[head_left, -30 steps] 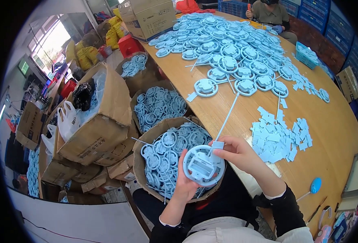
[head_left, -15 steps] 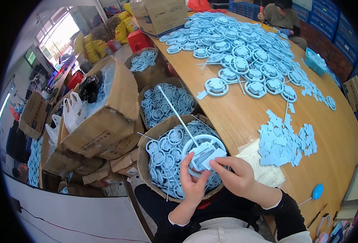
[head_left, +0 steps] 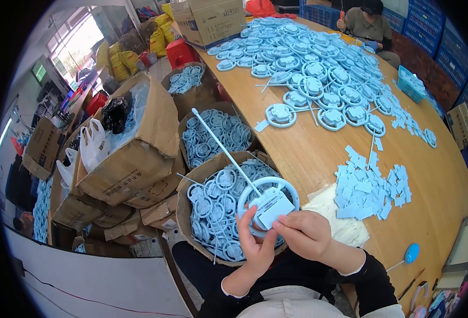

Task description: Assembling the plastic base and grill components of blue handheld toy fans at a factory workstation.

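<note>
Over a full carton, my left hand (head_left: 256, 248) grips a light blue plastic ring-shaped part (head_left: 294, 197) by its lower left side. A long thin stick (head_left: 220, 143) runs from that part toward the upper left. A flat light blue rectangular cover (head_left: 274, 212) lies over the middle of the part. My right hand (head_left: 309, 233) is closed, its thumb and fingertips together at the cover's lower right corner. The carton (head_left: 183, 217) below holds many similar ring parts with sticks.
On the wooden table (head_left: 430, 175) lie a large heap of ring parts (head_left: 313, 69) and a pile of small covers (head_left: 358, 183). A blue round-headed stick (head_left: 411, 253) rests near the right. More cartons (head_left: 133, 164) stand at left. A co-worker (head_left: 369, 26) sits at the far end.
The cover, tilted and partly off the part's opening before, now lies flat over it. My right fingers have shifted to its lower corner. The stick has swung slightly left.
</note>
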Available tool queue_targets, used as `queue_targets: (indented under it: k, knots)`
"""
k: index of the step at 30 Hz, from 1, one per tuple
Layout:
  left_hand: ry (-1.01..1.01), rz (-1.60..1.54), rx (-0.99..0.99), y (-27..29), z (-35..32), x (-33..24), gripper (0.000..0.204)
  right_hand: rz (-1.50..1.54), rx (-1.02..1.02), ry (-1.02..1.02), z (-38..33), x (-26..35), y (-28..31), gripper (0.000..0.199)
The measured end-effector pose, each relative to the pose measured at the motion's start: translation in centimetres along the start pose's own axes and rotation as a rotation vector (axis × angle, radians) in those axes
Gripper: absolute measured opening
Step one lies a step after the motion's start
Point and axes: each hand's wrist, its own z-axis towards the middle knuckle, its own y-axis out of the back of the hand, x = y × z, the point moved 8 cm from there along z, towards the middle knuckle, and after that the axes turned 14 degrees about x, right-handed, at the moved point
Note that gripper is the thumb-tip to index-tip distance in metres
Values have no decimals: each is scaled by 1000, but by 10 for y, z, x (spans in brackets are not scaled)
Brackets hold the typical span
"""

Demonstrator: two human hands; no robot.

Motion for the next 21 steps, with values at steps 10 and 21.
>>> queue_targets:
  k: [10,21]
  knots:
    - [-27,5,15,-1,-8,-2,47,74,-43,-33,-5,-2,-1,21]
    - [27,-143,-64,20,4,22,46,508,221,-415,13,-61,-9,52]
